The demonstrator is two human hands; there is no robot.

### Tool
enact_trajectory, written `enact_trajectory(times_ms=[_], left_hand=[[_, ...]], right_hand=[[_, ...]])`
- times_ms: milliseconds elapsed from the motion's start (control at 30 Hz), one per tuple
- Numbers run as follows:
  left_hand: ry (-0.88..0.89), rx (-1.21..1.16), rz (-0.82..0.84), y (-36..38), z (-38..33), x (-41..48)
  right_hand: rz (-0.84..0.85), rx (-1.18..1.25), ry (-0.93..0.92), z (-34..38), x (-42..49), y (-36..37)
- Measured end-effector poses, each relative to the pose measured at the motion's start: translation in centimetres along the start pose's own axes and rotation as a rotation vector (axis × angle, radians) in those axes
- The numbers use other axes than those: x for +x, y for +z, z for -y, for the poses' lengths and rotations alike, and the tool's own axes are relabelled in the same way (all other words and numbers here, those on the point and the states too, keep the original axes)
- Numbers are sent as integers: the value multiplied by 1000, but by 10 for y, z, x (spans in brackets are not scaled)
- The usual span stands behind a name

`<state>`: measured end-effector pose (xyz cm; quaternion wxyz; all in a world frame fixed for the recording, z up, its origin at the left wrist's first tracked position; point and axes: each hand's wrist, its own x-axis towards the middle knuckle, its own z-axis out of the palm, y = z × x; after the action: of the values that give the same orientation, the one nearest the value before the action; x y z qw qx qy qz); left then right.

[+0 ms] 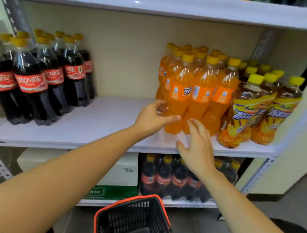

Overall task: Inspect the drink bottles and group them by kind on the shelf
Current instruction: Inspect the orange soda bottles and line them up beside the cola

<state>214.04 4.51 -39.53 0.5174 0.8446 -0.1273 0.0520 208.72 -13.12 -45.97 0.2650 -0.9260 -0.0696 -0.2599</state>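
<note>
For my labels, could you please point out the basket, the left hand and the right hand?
basket (95,229): head view, orange rim.
left hand (152,116): head view, its back.
right hand (197,149): head view, its back.

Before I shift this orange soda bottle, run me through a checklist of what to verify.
1. Grip: left hand holds the front orange bottle low down: ok.
2. Right hand free: open, beside the neighbouring orange bottle: ok.
3. Orange group upright: ok.
4. Room on the shelf between the cola bottles and the orange group: ok.
5. Kinds unmixed: front rows ok; back rows cannot tell.
6. Caps tight: cannot tell.
</note>
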Motion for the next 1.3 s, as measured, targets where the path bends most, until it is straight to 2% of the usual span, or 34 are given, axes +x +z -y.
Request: enact_trajectory(times_ms=[267,400,567,700,833,1033,1300], left_hand=[[35,-72,-64,26,-1,24],[23,-197,-6,16,0,14],[12,-394,118,-6,2,-25],[19,-493,182,-20,6,-60],[18,-504,158,-24,13,-87],[70,-618,29,-54,13,-89],[64,-571,51,-51,33,-101]], right_hand=[[95,78,-40,-18,-1,-8],[133,191,6,-13,-1,-13],[41,573,157,18,-13,-22],[226,959,306,44,-31,-24],[387,1142,325,54,-42,-23],[390,1028,371,58,-62,-2],[475,835,271,66,-73,9]])
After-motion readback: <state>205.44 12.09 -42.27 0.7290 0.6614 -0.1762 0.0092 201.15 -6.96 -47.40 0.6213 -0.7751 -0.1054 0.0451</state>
